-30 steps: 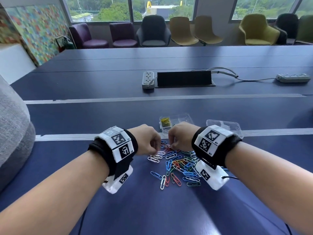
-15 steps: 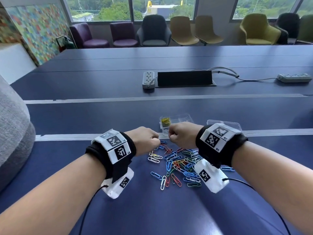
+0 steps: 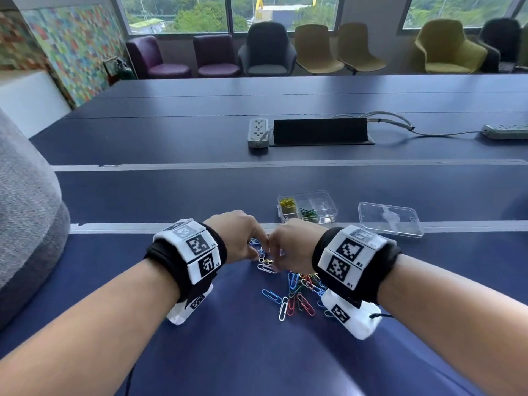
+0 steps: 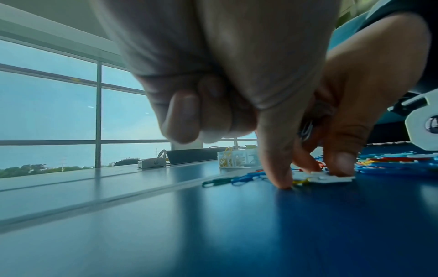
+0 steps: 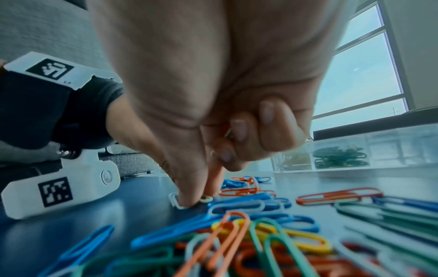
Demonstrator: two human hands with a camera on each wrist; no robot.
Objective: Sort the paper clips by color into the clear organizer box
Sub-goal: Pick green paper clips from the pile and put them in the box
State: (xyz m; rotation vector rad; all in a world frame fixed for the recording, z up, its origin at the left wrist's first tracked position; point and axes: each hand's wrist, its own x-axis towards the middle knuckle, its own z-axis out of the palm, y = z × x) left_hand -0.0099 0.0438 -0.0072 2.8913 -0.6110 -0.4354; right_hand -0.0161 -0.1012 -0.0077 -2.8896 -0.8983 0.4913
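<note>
Several loose coloured paper clips (image 3: 303, 287) lie in a pile on the dark blue table. Behind it stands the clear organizer box (image 3: 328, 201), with yellow clips (image 3: 287, 202) in one compartment and green clips (image 3: 308, 213) in another. Both hands meet at the pile's far left edge. My right hand (image 5: 189, 196) pinches down on a white clip (image 5: 175, 201), and its curled fingers keep red clips (image 5: 225, 131) against the palm. My left hand (image 4: 279, 168) has its fingers curled and one digit presses the table beside a yellow clip (image 4: 300, 181). Whether the curled left fingers hold anything is hidden.
The box's clear lid (image 3: 390, 220) lies on the table to the right of the box. Farther back are a power strip (image 3: 258, 132), a black cable flap (image 3: 320, 131) and a second strip (image 3: 505, 131). A grey cushion (image 3: 25, 224) sits at the left.
Both hands rose slightly off the pile, then came down together at its far left edge. The organizer box is now uncovered behind them.
</note>
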